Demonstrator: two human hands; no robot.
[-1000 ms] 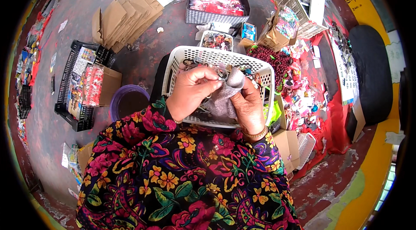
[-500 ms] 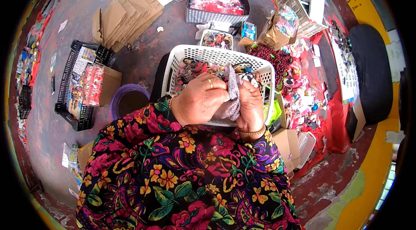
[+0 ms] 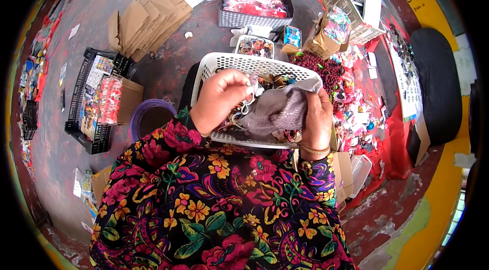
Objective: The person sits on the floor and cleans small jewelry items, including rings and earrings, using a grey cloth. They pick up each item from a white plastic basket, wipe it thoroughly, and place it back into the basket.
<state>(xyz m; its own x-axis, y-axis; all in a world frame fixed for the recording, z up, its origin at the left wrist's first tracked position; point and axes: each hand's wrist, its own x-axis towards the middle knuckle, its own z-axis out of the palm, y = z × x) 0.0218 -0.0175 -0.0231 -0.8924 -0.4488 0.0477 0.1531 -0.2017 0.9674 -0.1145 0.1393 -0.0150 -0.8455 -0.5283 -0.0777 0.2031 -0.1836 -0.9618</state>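
Above the white perforated basket (image 3: 210, 61), my right hand (image 3: 318, 117) grips the edge of a soft grey knitted cloth (image 3: 280, 109) between thumb and fingers. The cloth is spread out and hangs over the basket; whether it is a hat or another garment, I cannot tell. My left hand (image 3: 222, 98) is closed in a pinch at the cloth's left side, on a thin white cord (image 3: 247, 107) with a small whitish bit at my fingertips. Several small mixed accessories lie in the basket, partly hidden under the cloth and my hands.
Left of the basket stand a purple bucket (image 3: 133, 126) and a black crate (image 3: 72, 127). Folded cardboard (image 3: 153, 20) lies beyond them. A checked box (image 3: 254, 19) of bagged items and a small white basket (image 3: 238, 46) sit farther off. Dark red beads (image 3: 326, 74) are heaped at right.
My hands have moved apart, the left one leftward and the right one rightward. The grey cloth, bunched between them before, is now spread open. A white cord now shows at my left fingertips.
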